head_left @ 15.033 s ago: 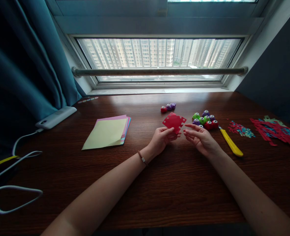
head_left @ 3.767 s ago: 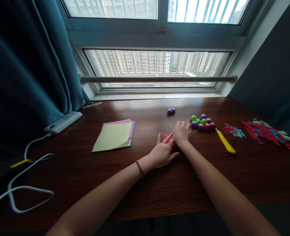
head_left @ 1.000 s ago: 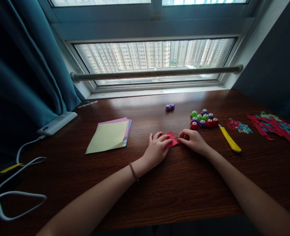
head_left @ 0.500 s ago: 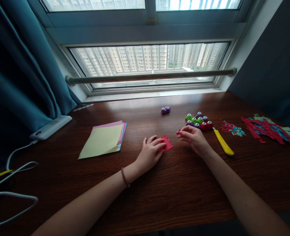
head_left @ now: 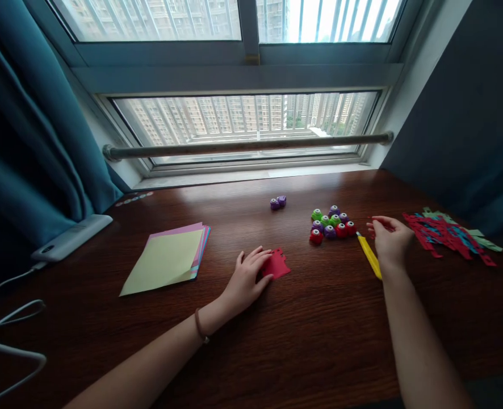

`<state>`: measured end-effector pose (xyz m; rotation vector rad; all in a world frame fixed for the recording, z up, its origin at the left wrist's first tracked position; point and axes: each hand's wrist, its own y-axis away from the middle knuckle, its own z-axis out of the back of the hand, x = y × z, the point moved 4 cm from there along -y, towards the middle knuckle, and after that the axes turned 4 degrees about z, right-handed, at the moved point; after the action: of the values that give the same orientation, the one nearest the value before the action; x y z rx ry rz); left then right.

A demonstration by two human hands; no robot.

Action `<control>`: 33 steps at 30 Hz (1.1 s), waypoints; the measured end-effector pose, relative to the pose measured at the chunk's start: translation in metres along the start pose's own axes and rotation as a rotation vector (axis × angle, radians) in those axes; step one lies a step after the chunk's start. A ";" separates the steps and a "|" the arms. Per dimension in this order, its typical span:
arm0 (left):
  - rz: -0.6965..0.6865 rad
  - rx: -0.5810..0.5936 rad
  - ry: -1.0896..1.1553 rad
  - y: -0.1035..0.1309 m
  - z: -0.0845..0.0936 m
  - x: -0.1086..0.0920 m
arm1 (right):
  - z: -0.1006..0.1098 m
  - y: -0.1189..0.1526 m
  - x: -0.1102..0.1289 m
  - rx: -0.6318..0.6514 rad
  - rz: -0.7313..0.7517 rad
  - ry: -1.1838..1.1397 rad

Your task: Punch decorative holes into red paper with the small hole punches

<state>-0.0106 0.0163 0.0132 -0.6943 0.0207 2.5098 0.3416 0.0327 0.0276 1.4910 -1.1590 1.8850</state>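
Observation:
My left hand lies flat with fingers apart, its fingertips on a red sheet of paper with notched edges. My right hand is over the spot with the tiny red and blue paper bits, mostly hiding them. Its thumb and fingers are pinched together; whatever is between them is too small to make out. Left of it stands a group of small round plastic pieces with white tops, green, purple and red, among them a red one at the front. A yellow-handled knife lies between that group and my right wrist.
A stack of coloured paper lies at left. Two purple pieces stand farther back. Red, blue and green paper strips are heaped at right. A white device with a cable sits by the curtain.
My right hand has moved right, from beside the plastic pieces to the paper bits. A red piece now shows where that hand was. My left hand stays on the red paper; the view has shifted.

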 end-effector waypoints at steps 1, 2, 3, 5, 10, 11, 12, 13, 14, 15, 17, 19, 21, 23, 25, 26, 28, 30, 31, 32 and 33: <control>-0.004 0.003 0.005 0.000 0.000 0.000 | 0.005 -0.004 -0.003 -0.020 0.002 0.030; -0.005 0.004 0.010 0.000 0.000 0.000 | 0.009 -0.007 -0.005 -0.036 0.016 0.067; -0.005 0.004 0.015 0.000 0.001 0.000 | 0.013 -0.011 -0.006 -0.054 0.038 0.107; 0.001 0.002 0.023 -0.001 0.001 0.001 | 0.019 -0.016 -0.010 -0.100 0.079 0.172; 0.006 -0.009 0.033 0.000 0.001 0.001 | 0.032 -0.030 -0.027 -0.211 0.054 0.082; 0.006 -0.012 0.035 0.000 0.001 0.001 | 0.033 -0.031 -0.030 -0.218 0.042 0.041; 0.005 -0.015 0.036 0.000 0.001 0.002 | 0.034 -0.032 -0.033 -0.218 0.025 -0.002; 0.002 -0.017 0.038 0.000 0.000 0.002 | 0.033 -0.033 -0.037 -0.213 0.004 -0.044; -0.001 -0.020 0.041 0.000 0.000 0.002 | 0.033 -0.034 -0.040 -0.213 -0.018 -0.083; -0.005 -0.023 0.044 0.000 0.000 0.002 | 0.033 -0.034 -0.043 -0.219 -0.038 -0.122; -0.011 -0.030 0.051 0.000 -0.001 0.003 | 0.033 -0.035 -0.049 -0.249 -0.061 -0.189; -0.014 -0.034 0.057 0.000 -0.001 0.004 | 0.034 -0.036 -0.054 -0.287 -0.059 -0.232; -0.014 -0.035 0.060 -0.001 -0.001 0.004 | 0.036 -0.037 -0.056 -0.312 -0.052 -0.253; -0.015 -0.037 0.060 -0.001 -0.002 0.005 | 0.038 -0.037 -0.055 -0.336 -0.045 -0.267; -0.014 -0.041 0.060 -0.002 -0.002 0.007 | 0.039 -0.037 -0.052 -0.339 -0.040 -0.306; -0.014 -0.042 0.060 -0.002 -0.002 0.008 | 0.039 -0.037 -0.051 -0.329 -0.043 -0.342; -0.016 -0.043 0.059 -0.003 -0.002 0.008 | 0.040 -0.037 -0.050 -0.297 -0.056 -0.420; -0.019 -0.043 0.059 -0.003 -0.002 0.009 | 0.043 -0.038 -0.051 -0.287 -0.056 -0.443; -0.019 -0.044 0.060 -0.003 -0.002 0.009 | 0.046 -0.039 -0.052 -0.298 -0.048 -0.423; -0.019 -0.045 0.061 -0.003 -0.002 0.009 | 0.049 -0.040 -0.053 -0.318 -0.032 -0.384; -0.020 -0.046 0.061 -0.004 -0.002 0.008 | 0.052 -0.041 -0.054 -0.344 -0.014 -0.335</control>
<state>-0.0142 0.0232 0.0081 -0.7864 -0.0224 2.4766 0.4185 0.0189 -0.0074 1.6413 -1.5271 1.3670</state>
